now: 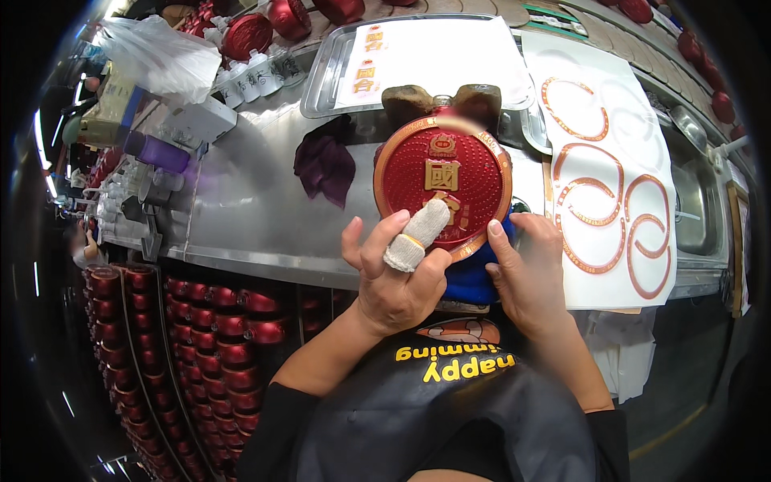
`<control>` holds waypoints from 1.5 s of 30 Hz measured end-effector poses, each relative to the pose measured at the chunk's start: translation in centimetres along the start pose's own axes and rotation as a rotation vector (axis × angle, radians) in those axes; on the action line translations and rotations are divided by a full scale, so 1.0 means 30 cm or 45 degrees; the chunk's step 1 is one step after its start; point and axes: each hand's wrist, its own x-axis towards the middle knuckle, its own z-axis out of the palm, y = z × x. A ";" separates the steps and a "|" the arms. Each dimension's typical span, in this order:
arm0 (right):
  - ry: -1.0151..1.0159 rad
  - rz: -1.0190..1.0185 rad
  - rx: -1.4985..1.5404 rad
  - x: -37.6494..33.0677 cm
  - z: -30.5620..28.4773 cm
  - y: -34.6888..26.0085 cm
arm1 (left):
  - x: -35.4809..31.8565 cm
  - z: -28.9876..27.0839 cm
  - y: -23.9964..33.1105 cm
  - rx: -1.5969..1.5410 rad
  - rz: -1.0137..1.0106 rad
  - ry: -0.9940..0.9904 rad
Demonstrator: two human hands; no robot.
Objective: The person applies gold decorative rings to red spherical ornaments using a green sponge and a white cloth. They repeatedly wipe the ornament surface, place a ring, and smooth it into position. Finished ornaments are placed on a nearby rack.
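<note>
A round, flat red bottle [405, 181] with a dotted face and gold raised characters lies face up before me, an orange-gold ring strip [387, 148] running around its rim. My left hand [397, 285] has its fingers apart; one wears a knitted white finger sleeve [422, 233], whose tip presses on the lower gold character. The left thumb rests near the bottle's lower edge. At the lower right rim, my right hand [534, 277] grips the bottle, thumb on the ring and fingers partly hidden beside it. Two dark brown rests [479, 108] flank the bottle's neck, and blue cloth [472, 281] shows underneath.
On the right, a white sheet [582, 281] carries several orange-gold ring strips [626, 201]. A metal tray [320, 90] with a white decal sheet [434, 56] stands behind. Dark purple cloth [325, 165] lies left on the metal table [249, 193]. Red bottles [233, 345] are stacked lower left.
</note>
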 end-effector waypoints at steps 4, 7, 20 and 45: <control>0.043 -0.020 0.015 -0.003 0.007 0.001 | -0.006 -0.004 -0.008 0.022 -0.004 0.017; 0.049 -0.045 -0.022 0.003 0.016 0.001 | -0.018 -0.008 -0.014 0.014 -0.053 0.024; 0.160 0.024 0.116 0.026 -0.009 0.029 | -0.047 -0.046 -0.109 -0.424 -0.268 0.123; -0.522 -0.569 -0.174 0.371 -0.239 -0.068 | 0.027 -0.032 -0.234 -0.359 0.208 -0.172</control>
